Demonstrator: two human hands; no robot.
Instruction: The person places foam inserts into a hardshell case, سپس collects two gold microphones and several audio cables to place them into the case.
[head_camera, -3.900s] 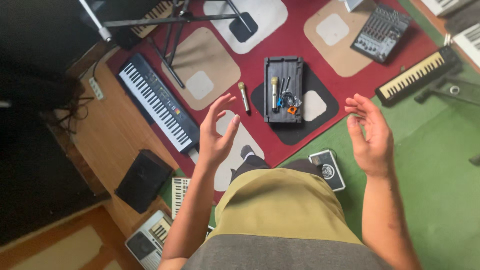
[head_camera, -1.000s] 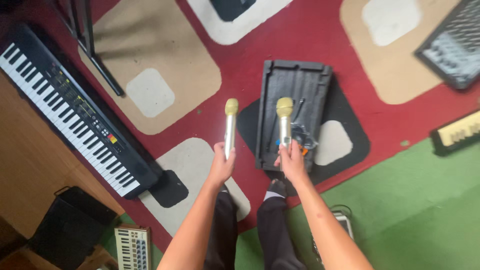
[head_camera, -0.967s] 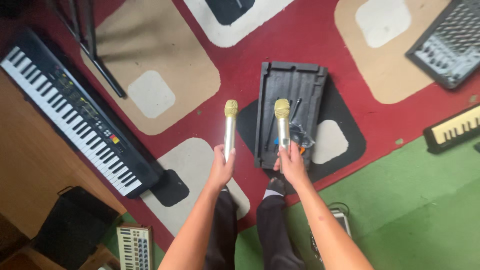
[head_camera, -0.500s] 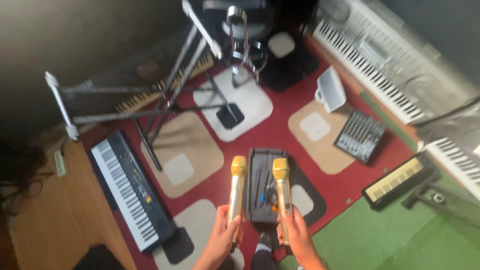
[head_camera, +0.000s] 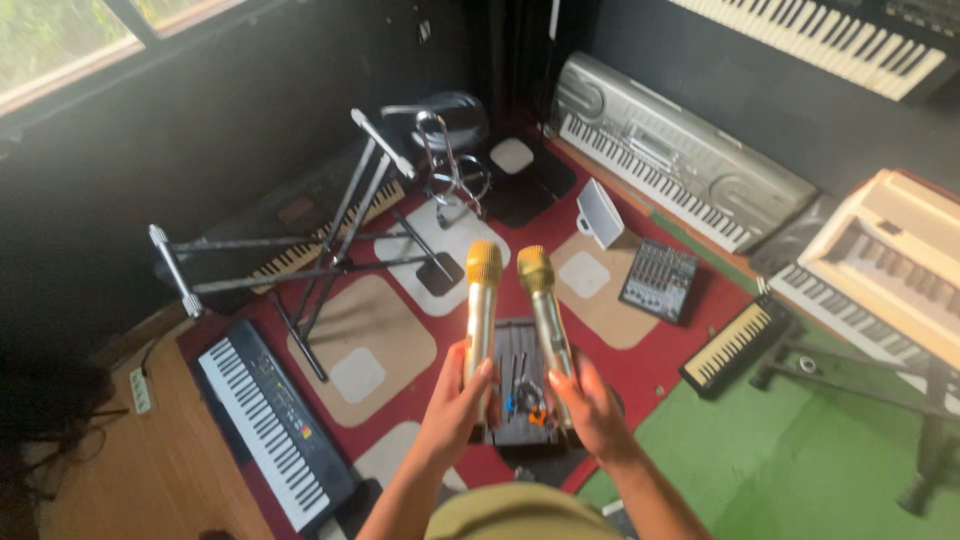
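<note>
The person holds two gold mics upright, side by side and close but not touching, heads up, likely to compare them at chest height. The left hand (head_camera: 455, 395) wraps the lower body of the left microphone (head_camera: 481, 300), fingers (head_camera: 484, 378) curled tight round the shaft, thumb across the front. The right hand (head_camera: 590, 405) grips the right microphone (head_camera: 543, 310) the same way, fingers closed round its base; this mic tilts slightly left. Both forearms reach fwd from the body, wrists bent up. Below the hands, on the red patterned rug (head_camera: 640, 365), lies an open black case (head_camera: 515, 395) w/ small items inside. A black keyboard (head_camera: 265, 425) lies to the left, a small mixer (head_camera: 658, 280) to the right.
</note>
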